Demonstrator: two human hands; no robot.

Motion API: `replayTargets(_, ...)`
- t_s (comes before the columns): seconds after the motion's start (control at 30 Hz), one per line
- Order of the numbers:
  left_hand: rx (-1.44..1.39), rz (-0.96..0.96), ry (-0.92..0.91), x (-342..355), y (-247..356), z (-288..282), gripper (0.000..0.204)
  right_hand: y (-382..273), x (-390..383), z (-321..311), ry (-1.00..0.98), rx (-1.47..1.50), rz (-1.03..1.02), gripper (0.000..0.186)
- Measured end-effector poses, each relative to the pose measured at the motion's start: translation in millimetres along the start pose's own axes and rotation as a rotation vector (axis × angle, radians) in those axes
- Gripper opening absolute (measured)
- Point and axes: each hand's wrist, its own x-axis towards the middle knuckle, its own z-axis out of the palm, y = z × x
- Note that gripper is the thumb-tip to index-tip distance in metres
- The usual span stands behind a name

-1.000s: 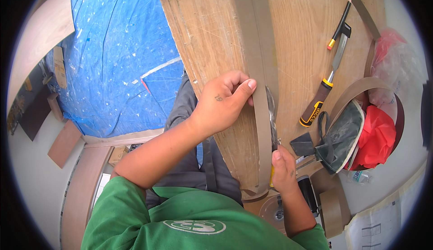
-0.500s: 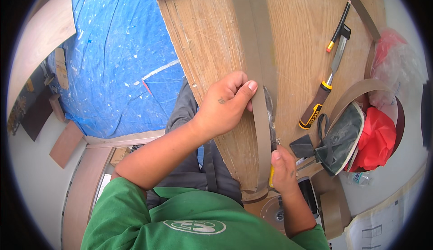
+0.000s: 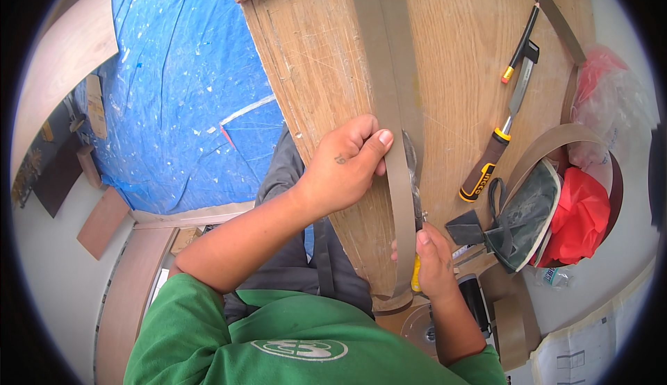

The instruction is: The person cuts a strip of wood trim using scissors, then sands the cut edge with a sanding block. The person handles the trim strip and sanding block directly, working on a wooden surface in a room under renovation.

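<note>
My left hand [image 3: 347,159] is closed around the near, long grey-brown strip [image 3: 392,65], with thumb and curled fingers at its left edge, over the light wooden board [image 3: 319,65]. Below and to the right, my right hand [image 3: 434,263] grips a metal-bladed cutting tool [image 3: 410,163] with a yellow handle, its blade lying along the strip's right side. Part of that tool and some of my right fingers are hidden behind the strip. On the board to the right lie a chisel [image 3: 486,163] with a dark-and-yellow handle and a black pencil [image 3: 524,34].
A blue tarp [image 3: 167,93] spreads to the left, with wooden offcuts [image 3: 97,222] beyond it. At the right are a dark green pouch [image 3: 521,215], red plastic [image 3: 577,211], a coiled strip [image 3: 549,135] and a clear bag [image 3: 601,107]. A printed sheet [image 3: 583,336] lies lower right.
My left hand has shifted slightly down and left with the strip. The tool's blade has moved a little left along with it, and my right hand has shifted only slightly.
</note>
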Motion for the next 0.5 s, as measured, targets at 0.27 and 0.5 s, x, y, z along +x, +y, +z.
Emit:
replayTargets(0.27,-0.014,-0.01,0.001,-1.1,1.4,0.4,0.032,-24.7,2.0,6.1,0.088,0.011,-0.083,0.046)
replayTargets(0.5,0.021,0.005,-0.038,-1.1,-0.6,-0.4,0.032,1.5,-0.2,-0.1,0.0,0.02,0.009,0.051)
